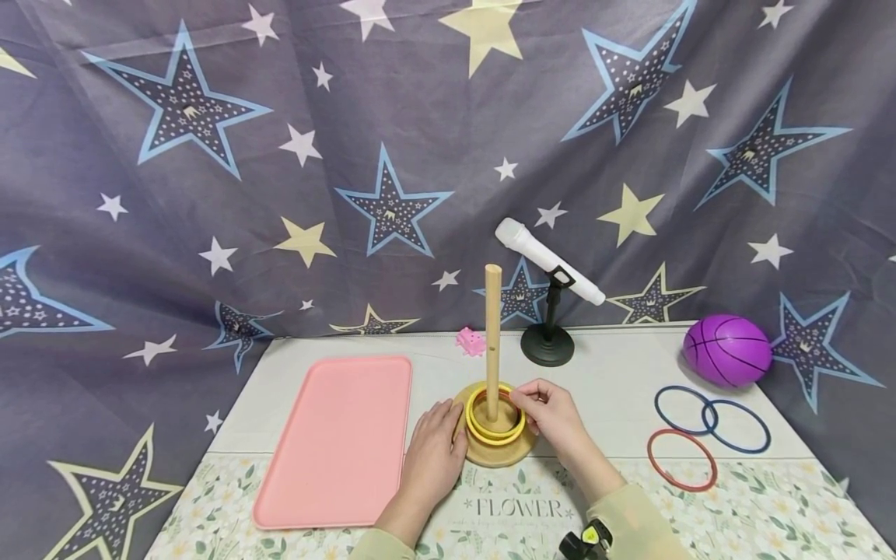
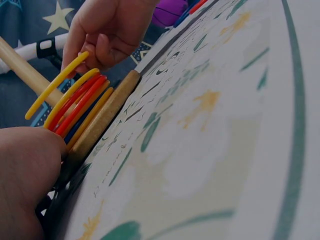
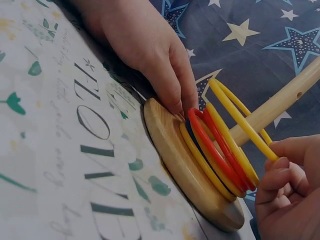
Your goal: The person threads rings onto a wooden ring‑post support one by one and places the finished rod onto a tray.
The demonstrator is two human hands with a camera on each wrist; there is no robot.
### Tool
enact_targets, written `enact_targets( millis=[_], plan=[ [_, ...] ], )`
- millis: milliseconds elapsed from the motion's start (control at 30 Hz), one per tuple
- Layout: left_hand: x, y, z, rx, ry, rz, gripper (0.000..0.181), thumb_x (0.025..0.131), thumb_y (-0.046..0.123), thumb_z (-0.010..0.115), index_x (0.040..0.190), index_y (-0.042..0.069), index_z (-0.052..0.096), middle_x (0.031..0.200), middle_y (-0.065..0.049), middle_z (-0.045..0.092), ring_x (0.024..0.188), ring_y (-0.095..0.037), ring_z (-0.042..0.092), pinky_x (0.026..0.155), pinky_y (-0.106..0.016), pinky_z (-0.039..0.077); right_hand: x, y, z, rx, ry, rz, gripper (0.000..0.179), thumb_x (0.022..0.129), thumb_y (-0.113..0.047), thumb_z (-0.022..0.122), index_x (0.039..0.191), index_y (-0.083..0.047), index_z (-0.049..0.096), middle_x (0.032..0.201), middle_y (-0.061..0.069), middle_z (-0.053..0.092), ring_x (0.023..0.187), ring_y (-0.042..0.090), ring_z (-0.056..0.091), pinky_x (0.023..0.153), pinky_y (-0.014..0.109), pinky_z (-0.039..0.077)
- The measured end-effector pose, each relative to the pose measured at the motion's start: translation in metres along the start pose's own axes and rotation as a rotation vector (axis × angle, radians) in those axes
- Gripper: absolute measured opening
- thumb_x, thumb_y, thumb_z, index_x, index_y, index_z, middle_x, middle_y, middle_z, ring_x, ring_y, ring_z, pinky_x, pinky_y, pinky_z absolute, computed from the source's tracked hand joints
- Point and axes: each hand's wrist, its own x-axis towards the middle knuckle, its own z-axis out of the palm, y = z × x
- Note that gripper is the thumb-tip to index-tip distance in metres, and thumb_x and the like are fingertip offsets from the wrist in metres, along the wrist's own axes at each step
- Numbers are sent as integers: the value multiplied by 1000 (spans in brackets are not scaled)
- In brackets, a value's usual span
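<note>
My right hand (image 1: 556,420) pinches the edge of a yellow ring (image 3: 243,120) between thumb and fingers. This ring encircles the wooden peg (image 1: 493,334) and sits tilted above a stack of rings. Beneath it, red (image 3: 212,150), yellow and dark blue rings lie around the peg on the round wooden base (image 3: 167,145). On the left side of the base rests my left hand (image 1: 435,451), its fingers extended and touching the wood near the stack. In the left wrist view the right hand (image 2: 110,32) shows beyond the rings, while the left hand's fingertips are hidden.
A pink tray (image 1: 336,443) lies at the left. Behind the peg are a small pink toy (image 1: 470,342) and a white microphone (image 1: 549,257) on a black stand (image 1: 548,346). At the right sit a purple ball (image 1: 728,350), two blue rings (image 1: 742,450) and a red ring (image 1: 682,488).
</note>
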Motion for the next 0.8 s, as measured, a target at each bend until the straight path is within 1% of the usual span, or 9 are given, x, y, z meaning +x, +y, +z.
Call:
enact_targets(
  millis=[167,367,600,800],
  plan=[
    [0,0,1,6,-11,-10,49,110,20,64,155,2,61,162,-21,55,155,-41,46,133,-56,31,0,1,0,7,3,-7,14,101,-9,79,105,3,74,78,8,65,57,10,47,49,22,40],
    [0,1,1,9,3,-4,48,109,18,65,154,0,62,161,-22,56,153,-42,48,131,-57,33,0,1,-1,1,-2,-7,15,101,-9,79,105,3,73,77,7,62,58,10,48,50,22,40],
    [0,1,1,7,9,-1,47,109,16,65,153,0,63,160,-23,57,153,-43,48,131,-57,33,0,0,0,8,10,-10,15,101,-10,79,106,3,74,78,7,64,58,10,48,49,22,40],
    [1,0,3,8,19,-2,45,108,15,65,151,1,65,159,-23,58,152,-43,49,131,-58,33,0,3,3,28,5,-14,18,101,-11,80,106,4,73,75,3,62,56,9,46,48,22,39]
  ],
)
